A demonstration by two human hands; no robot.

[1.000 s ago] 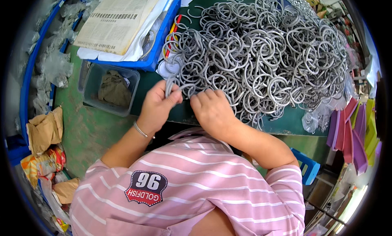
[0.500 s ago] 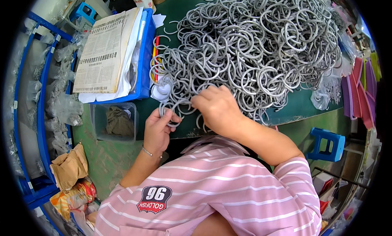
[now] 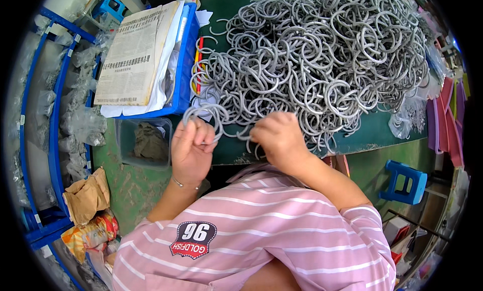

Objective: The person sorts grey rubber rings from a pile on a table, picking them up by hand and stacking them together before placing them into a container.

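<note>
Bare and bent, my left fingers [image 3: 202, 135] close in a pinch as my left grip [image 3: 191, 150] extends forward from my left wrist [image 3: 187, 183], my left forearm [image 3: 168, 203] slanting inward. Across from it, and well apart, my right grip [image 3: 282, 140] shows blurred, back uppermost, fingers curled, its hold unclear. My right forearm [image 3: 329, 180] angles in diagonally from a bent elbow. Both grips sit nearly level before me.

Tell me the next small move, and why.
Perhaps have the right hand pinch the grey ring at its fingertips and bring it toward the left hand, which holds a few similar rings; the right is at the near edge of the pile, though blur hides whether it grips one.
</note>
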